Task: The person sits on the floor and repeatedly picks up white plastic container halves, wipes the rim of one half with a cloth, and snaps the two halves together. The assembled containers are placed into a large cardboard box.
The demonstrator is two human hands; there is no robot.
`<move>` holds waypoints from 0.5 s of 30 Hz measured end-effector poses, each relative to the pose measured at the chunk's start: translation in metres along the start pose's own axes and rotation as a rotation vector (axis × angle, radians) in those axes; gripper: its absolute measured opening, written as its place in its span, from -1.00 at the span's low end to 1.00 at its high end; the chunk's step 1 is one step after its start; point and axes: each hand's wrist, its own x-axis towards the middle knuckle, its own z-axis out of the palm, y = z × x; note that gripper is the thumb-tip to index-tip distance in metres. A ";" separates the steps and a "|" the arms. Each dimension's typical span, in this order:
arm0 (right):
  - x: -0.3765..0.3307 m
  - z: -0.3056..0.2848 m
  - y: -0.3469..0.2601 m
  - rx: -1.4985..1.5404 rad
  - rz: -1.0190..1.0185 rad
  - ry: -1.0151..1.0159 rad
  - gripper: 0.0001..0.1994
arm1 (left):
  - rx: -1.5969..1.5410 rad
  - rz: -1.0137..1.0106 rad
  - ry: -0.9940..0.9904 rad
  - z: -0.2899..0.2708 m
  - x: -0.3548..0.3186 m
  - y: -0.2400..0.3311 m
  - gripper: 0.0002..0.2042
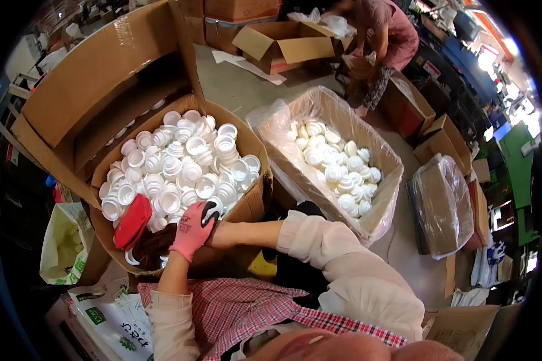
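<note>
My left hand (pixel 193 228), in a pink glove with dark fingertips, bends its fingers at the front edge of a large cardboard box. My right hand (pixel 221 236), its wrist bare, meets it there; its fingers are hidden behind the glove. Whether anything lies between the hands, I cannot make out. Just beyond them the box holds a heap of white ringed plastic caps (pixel 190 171). A red folded item (pixel 133 221), perhaps cloth, rests on the caps left of my gloved hand. Dark brown material (pixel 156 243) shows below it, partly covered by my left hand.
A plastic-lined carton (pixel 382 219) with more white plastic parts (pixel 337 168) stands to the right. The big box's tall flap (pixel 111 72) rises at its far left. A pale green bag (pixel 66 240) sits at left. Another person (pixel 382 36) bends over cartons at the back.
</note>
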 end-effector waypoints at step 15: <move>-0.002 -0.024 -0.019 0.075 0.275 -0.282 -0.81 | -0.045 0.014 -0.017 -0.006 -0.005 0.009 -0.70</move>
